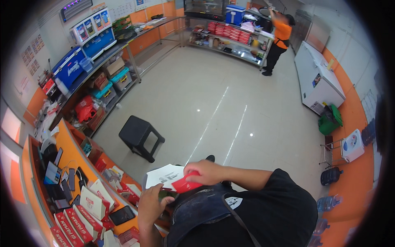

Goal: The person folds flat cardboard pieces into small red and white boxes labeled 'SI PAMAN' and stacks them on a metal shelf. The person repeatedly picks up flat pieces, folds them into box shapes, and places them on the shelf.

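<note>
My right hand is closed on a small red card-like packet, held in front of my chest. Just left of it is a white printed sheet of paper, held up from below by my left hand, whose fingers curl under the sheet. The red packet overlaps the sheet's right edge. I wear a black shirt and a dark apron.
An orange counter at my left carries phones, a tablet and several red-and-white boxes. A black stool stands on the tiled floor. A person in an orange shirt works at far steel shelves. A white chest freezer lines the right wall.
</note>
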{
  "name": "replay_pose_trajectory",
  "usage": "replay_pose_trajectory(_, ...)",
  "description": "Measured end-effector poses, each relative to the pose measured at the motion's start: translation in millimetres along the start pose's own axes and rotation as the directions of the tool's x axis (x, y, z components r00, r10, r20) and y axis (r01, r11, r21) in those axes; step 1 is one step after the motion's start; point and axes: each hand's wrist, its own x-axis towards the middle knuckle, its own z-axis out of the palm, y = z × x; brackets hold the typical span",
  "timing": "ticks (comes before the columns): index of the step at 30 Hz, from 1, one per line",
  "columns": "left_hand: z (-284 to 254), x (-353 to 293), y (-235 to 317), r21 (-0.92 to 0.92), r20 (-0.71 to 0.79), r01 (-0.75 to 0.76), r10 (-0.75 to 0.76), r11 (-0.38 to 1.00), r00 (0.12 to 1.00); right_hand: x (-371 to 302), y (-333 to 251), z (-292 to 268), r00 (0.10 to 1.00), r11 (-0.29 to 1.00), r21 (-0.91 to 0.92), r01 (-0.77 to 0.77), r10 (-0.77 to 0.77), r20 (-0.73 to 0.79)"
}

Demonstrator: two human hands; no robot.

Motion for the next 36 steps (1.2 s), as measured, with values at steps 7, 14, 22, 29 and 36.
replay_pose_trajectory(7, -10, 9, -15, -0.138, -0.158, -0.159, 0.137, 0.978, 0.978, 17, -1, -20, 0.981, 1.000, 0.004, -0.016, 0.017, -0.193)
replay_pose_trajectory(14, -28, 30, 4, 0.027, -0.424, -0.170, 0.166, 0.985, 0.890, 24, -29, -44, 0.933, 0.986, 0.164, -0.013, 0.071, -0.353)
replay_pose_trajectory(22, -30, 49, 31, 0.049, -0.318, -0.291, 0.291, 0.956, 0.902, 19, -49, -40, 0.978, 0.982, -0.095, 0.166, -0.176, -0.112)
replay_pose_trajectory(29, 14, 38, 11, -0.462, 0.196, -0.092, 0.202, 0.882, 0.959, -1, -18, -3, 0.980, 0.973, -0.122, 0.197, -0.198, 0.010)
replay_pose_trajectory(36, 51, 32, 4, -0.510, 0.484, 0.145, 0.143, 0.848, 0.863, -23, 2, 15, 0.989, 0.985, -0.105, 0.136, -0.142, -0.049)
